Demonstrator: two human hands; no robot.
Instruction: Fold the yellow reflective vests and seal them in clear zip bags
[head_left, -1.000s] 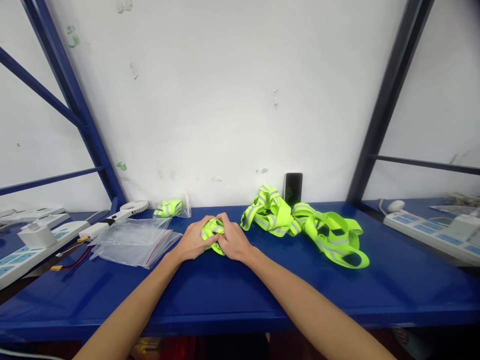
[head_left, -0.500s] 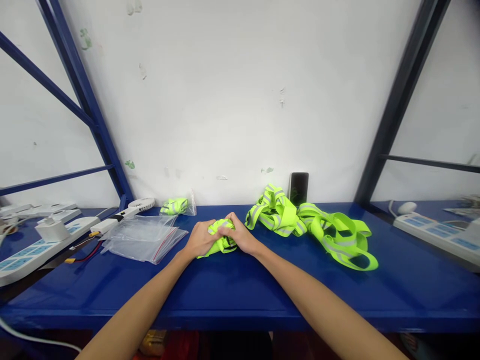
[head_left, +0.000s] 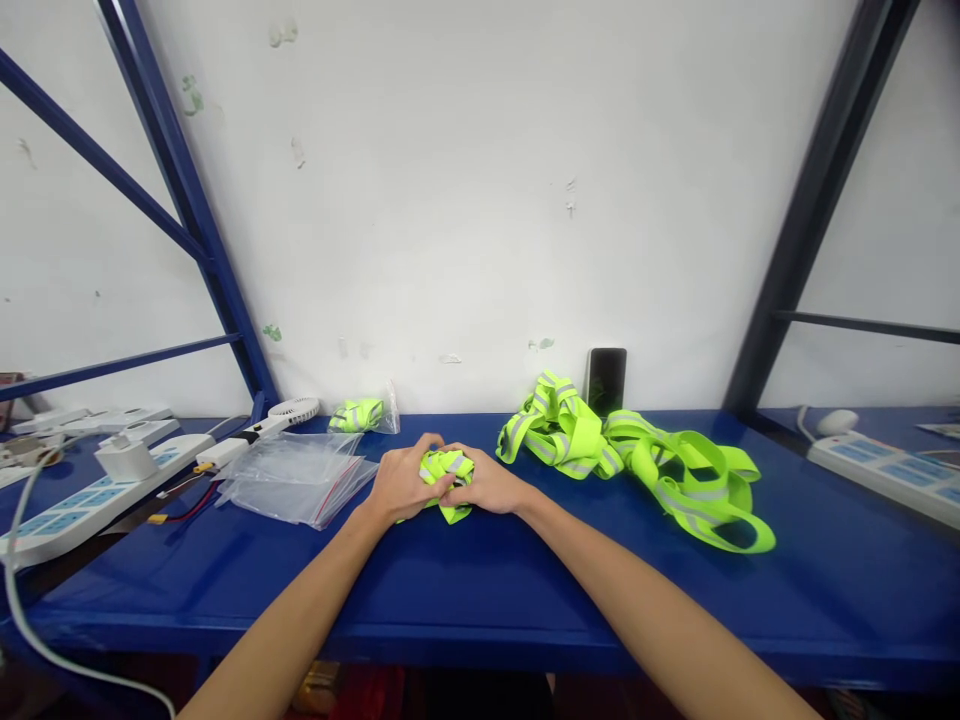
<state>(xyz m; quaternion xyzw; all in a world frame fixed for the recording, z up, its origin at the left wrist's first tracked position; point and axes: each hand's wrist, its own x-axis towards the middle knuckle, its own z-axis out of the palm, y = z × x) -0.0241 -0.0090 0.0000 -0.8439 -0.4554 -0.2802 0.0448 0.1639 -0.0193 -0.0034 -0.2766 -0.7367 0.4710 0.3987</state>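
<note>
Both my hands press together on a crumpled bundle of fluorescent yellow-green reflective safety vest at the middle of the blue steel bench. My left hand grips its left side, and my right hand closes over its right side. My fingers hide much of the bundle. To the right lie two loose heaps of the same striped webbing, apart from my right hand. A small folded piece in a clear bag stands at the back.
Flat clear zip bags lie left of my left hand. A small white fan, white power strips, a charger and a cable sit further out. A phone leans on the white wall behind. Blue shelf uprights flank the bench.
The whole scene has drifted slightly right in view. My hands stay on the bundle, which now looks more tightly gathered between them.
</note>
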